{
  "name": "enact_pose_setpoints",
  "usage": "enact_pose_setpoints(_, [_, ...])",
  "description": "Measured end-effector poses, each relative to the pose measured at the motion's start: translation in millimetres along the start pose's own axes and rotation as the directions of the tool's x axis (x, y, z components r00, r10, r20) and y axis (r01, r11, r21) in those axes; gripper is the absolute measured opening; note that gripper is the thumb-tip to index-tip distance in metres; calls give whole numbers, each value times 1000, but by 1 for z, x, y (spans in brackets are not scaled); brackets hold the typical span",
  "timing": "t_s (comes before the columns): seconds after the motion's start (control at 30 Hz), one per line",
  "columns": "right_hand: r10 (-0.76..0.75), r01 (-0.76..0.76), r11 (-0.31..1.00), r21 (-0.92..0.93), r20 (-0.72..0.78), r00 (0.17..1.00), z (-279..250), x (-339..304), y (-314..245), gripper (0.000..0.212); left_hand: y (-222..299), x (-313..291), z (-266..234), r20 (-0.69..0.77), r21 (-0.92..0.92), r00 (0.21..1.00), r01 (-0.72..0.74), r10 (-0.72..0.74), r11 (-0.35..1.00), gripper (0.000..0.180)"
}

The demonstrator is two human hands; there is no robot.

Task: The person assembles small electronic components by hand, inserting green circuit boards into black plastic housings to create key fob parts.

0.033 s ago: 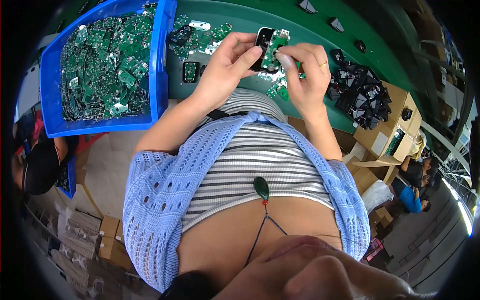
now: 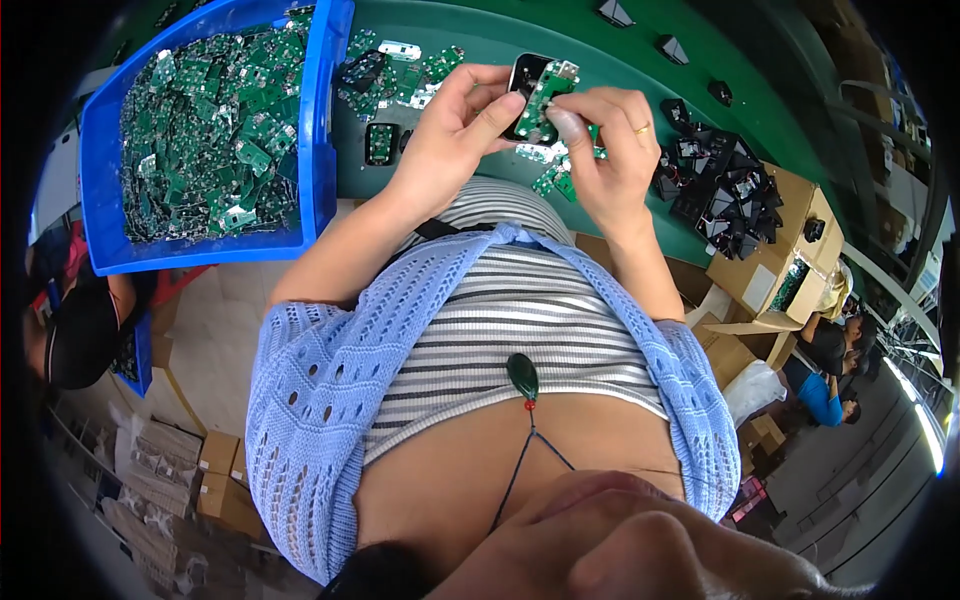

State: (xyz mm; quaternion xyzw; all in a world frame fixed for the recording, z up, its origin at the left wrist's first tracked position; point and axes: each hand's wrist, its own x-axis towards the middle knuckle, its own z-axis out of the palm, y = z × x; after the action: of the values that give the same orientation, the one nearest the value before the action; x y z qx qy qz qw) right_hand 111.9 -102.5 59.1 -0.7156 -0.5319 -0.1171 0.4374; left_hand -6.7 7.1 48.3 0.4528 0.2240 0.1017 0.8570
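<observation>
My left hand (image 2: 462, 118) grips a black plastic housing (image 2: 522, 72) with a pale rim, thumb pressed over its near edge. A green circuit board (image 2: 545, 98) lies tilted across the housing's right side, a metal connector at its far end. My right hand (image 2: 612, 122) pinches the board's right edge between thumb and fingers; a ring is on one finger. The fingertips partly cover the board's near end. Below the hands, loose circuit boards (image 2: 556, 180) lie on the green table. Left of my left wrist, a small black housing with a green board inside (image 2: 380, 144) rests there.
A blue bin (image 2: 318, 130) heaped with circuit boards stands at the left. More boards (image 2: 430, 72) lie beside it. Black housings (image 2: 740, 195) pile up at the right, next to a cardboard box (image 2: 768, 240). Other people (image 2: 85, 335) are at both sides.
The circuit board has shifted slightly left over the housing and sits at a different tilt. My right fingers have moved a little left with it.
</observation>
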Motion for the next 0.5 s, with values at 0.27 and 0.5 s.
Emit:
enact_pose_setpoints(0.27, [-45, 56, 996, -64, 170, 985, 6, 12, 9, 17, -3, 11, -2, -69, 174, 988, -121, 135, 977, 32])
enact_pose_setpoints(0.5, [75, -88, 996, 21, 354, 932, 31, 18, 48, 22, -27, 65, -26, -184, -28, 980, 72, -76, 997, 26])
